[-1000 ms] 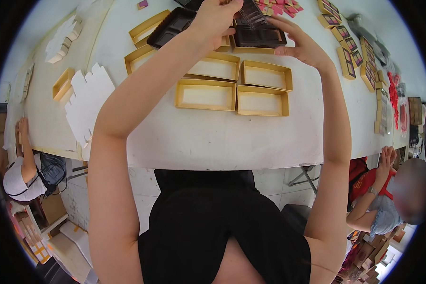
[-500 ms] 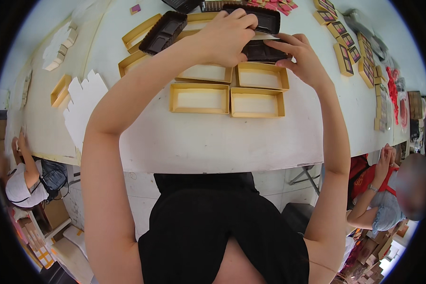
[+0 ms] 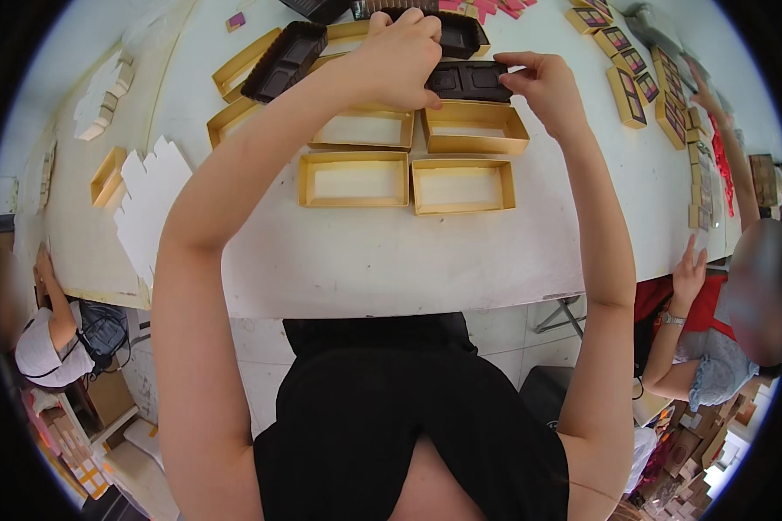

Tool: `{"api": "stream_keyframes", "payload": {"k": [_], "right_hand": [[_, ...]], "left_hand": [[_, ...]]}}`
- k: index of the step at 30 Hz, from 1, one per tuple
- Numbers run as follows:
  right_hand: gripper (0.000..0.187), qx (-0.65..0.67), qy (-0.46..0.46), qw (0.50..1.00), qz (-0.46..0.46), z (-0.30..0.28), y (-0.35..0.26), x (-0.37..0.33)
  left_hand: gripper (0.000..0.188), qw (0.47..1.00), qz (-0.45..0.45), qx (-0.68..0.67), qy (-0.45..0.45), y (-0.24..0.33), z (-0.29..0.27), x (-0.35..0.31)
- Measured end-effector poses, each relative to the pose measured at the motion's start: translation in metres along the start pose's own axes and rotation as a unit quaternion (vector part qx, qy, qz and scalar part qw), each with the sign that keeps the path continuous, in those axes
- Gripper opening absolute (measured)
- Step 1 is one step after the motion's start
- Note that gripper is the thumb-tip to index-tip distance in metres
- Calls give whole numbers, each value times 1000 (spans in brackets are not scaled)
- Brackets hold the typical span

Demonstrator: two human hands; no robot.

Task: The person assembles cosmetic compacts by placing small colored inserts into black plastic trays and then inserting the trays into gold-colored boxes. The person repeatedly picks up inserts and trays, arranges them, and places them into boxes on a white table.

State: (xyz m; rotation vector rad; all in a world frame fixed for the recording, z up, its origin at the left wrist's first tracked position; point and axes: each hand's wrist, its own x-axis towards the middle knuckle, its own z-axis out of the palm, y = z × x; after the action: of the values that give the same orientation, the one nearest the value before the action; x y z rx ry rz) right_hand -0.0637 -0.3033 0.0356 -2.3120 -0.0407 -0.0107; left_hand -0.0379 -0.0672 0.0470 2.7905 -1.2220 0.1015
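Dark tray (image 3: 467,81) between both hands, well back from near edge of table (image 3: 391,269), at far side of a gold box (image 3: 476,130); contact with box: cannot tell. Right hand (image 3: 552,94) pinches tray's right end, thumb and fingers close together. Left hand (image 3: 397,65) at its left end, fingertips partly hidden; grip: cannot tell.

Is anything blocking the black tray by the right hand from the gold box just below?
Nothing visible: the black tray appears at the far edge of the gold box, with the left hand by its far-left corner.
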Motion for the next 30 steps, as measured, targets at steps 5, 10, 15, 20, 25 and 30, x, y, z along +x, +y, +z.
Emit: {"api": "stream_keyframes", "payload": {"k": [5,10,15,20,25,30], "right_hand": [[24,-230,84,953,-179,11,20,-1],[24,-364,121,893,-235,22,10,-10],[59,100,88,974,-182,3,-5,-13],[57,354,-16,922,-155,3,-47,-35],[58,325,38,936,-134,-22,-27,-35],[62,56,-28,978,-200,-42,-20,-62]], "left_hand": [[53,1000,7,-9,25,-2,6,-1],[48,998,18,21,55,-1,2,-2],[36,902,43,-326,281,-24,-10,7],[32,731,-38,-645,220,25,-35,3],[27,784,-96,-520,326,1,-28,4],[25,905,-5,-90,415,-6,-12,-22]]}}
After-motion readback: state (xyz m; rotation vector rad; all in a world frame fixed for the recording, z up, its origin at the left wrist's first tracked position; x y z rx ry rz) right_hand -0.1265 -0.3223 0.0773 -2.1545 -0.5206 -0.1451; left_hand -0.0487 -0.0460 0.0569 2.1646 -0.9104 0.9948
